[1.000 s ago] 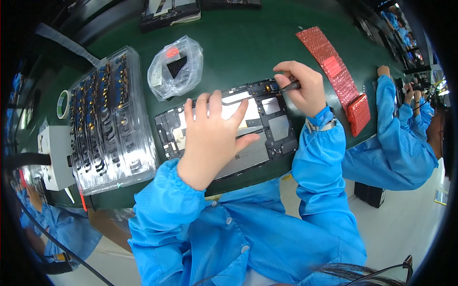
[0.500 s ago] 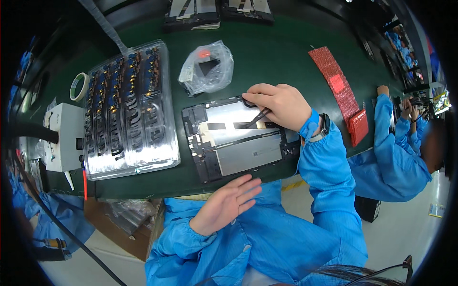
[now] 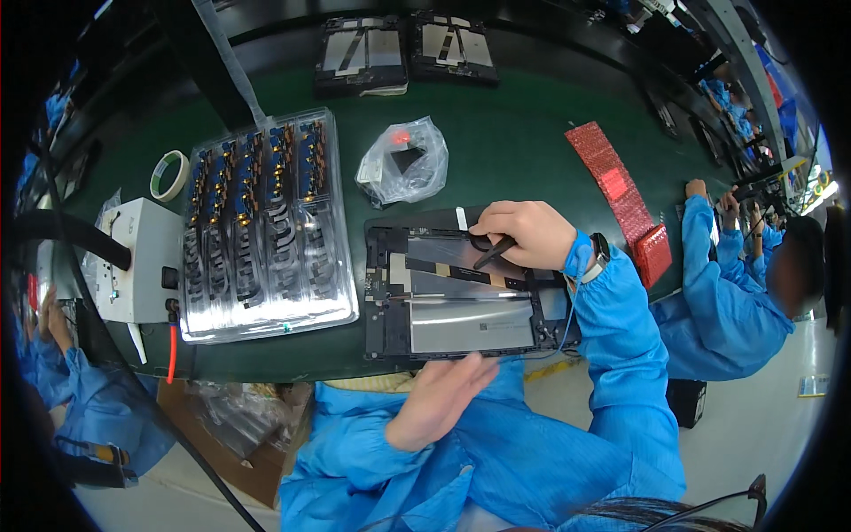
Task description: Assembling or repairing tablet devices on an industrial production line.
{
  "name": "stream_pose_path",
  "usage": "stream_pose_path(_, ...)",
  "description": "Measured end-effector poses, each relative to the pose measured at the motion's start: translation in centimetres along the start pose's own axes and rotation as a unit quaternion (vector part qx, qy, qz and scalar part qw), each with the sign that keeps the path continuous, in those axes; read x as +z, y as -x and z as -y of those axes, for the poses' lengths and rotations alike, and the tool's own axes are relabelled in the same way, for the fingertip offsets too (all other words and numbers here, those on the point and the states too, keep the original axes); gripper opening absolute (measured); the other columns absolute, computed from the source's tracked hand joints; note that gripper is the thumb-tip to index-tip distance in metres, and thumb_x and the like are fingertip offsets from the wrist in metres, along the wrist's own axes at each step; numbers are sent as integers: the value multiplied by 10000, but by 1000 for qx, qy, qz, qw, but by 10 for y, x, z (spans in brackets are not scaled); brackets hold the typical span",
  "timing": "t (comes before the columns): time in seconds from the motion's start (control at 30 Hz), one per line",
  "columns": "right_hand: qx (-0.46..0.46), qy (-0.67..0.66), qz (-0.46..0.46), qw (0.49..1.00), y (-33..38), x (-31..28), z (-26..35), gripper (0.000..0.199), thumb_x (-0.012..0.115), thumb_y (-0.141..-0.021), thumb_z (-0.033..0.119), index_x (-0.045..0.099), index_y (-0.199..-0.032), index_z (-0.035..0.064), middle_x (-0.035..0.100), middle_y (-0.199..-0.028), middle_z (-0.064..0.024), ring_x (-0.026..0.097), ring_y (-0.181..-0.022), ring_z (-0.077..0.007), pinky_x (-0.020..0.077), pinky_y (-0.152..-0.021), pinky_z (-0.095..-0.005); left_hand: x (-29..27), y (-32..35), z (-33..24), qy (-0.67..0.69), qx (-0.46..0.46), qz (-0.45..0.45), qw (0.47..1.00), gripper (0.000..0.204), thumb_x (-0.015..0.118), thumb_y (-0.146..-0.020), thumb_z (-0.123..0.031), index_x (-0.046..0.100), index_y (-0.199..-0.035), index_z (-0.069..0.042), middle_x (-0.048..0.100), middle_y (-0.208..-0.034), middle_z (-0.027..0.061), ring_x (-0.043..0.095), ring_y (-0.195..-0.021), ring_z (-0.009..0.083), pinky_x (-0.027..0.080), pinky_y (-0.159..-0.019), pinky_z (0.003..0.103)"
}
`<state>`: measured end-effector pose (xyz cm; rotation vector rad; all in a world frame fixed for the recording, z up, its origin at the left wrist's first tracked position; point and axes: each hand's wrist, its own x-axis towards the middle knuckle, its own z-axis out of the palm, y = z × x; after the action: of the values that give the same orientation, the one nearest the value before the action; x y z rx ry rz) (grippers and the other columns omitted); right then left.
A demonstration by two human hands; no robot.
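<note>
An opened tablet [image 3: 470,326] with silver metal panels and a black frame lies in front of me at the table's near edge. A dark ribbon strip [image 3: 430,268] runs slantwise across its middle. My right hand [image 3: 529,232] is closed on black tweezers [image 3: 494,254] over the tablet's far right part. Their dark tip points down and left above the ribbon area; I cannot tell whether it touches. Palm turned inward, my left hand [image 3: 443,399] is held with fingers stretched out by the tablet's near edge, holding nothing. A small white tab [image 3: 461,218] shows at the far edge.
A clear plastic tray [image 3: 266,315] of small circuit parts stands left, beside a white box [image 3: 140,257] and a tape roll [image 3: 168,175]. Beyond the tablet is a clear plastic bag [image 3: 403,168]. Red bubble wrap [image 3: 620,191] lies right, near a co-worker's sleeve [image 3: 700,239].
My view has tilted, so the table's things sit lower in it. The left hand's fingers have drawn together and come closer to the tablet's near edge. The right hand still grips the tweezers.
</note>
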<state>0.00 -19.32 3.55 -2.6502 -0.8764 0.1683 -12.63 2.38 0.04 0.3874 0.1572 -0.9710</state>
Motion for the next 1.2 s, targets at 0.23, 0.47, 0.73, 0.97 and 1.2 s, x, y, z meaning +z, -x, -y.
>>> stream_pose_path(0.23, 63, -57, -201, 976, 25, -28, 29, 301, 493, -730, -56, 582, -1013, -2, 542, -989, -153, 571, -857, -245, 459, -692, -296, 30, -42, 24, -147, 301, -117, 935, 200, 515, -855, -53, 509, -1042, 18, 539, -881, 25, 475, -747, 80, 397, -642, 226)
stream_pose_path(0.47, 53, -95, -472, 875, 39, -47, 37, 323, 487, -803, -29, 523, -1124, -7, 514, -1171, -136, 523, -1049, -213, 431, -850, -291, 85, -49, -24, -623, 532, 12, 573, 749, 634, -517, 76, 459, -1235, -48, 410, -1236, 168, 442, -1096, 343, 391, -900, 389)
stream_pose_path(0.73, 54, -108, -461, 879, 32, -52, 30, 338, 480, -804, -33, 514, -1139, -7, 499, -1198, -135, 510, -1069, -202, 428, -855, -283, 62, -40, -6, -777, 548, -173, 256, 582, 672, -546, -24, 593, -1102, -178, 430, -1204, 108, 398, -1092, 328, 330, -893, 417)
stream_pose_path(0.97, 17, -158, -409, 899, 25, -50, 39, 351, 474, -805, -36, 506, -1153, -6, 485, -1222, -133, 498, -1087, -192, 425, -860, -275, 56, -40, -14, -704, 582, -121, 388, 505, 654, -639, -7, 590, -1112, -175, 444, -1193, 102, 423, -1072, 310, 381, -870, 387)
stream_pose_path(1.2, 88, 2, -179, 980, 19, -66, 51, 489, 466, -573, -99, 590, -1033, 9, 574, -1062, -161, 576, -948, -303, 484, -774, -335, 28, -55, 31, -204, 243, -16, 948, 242, 497, -882, -104, 493, -1104, -7, 530, -1070, 88, 541, -934, 179, 474, -794, 316)
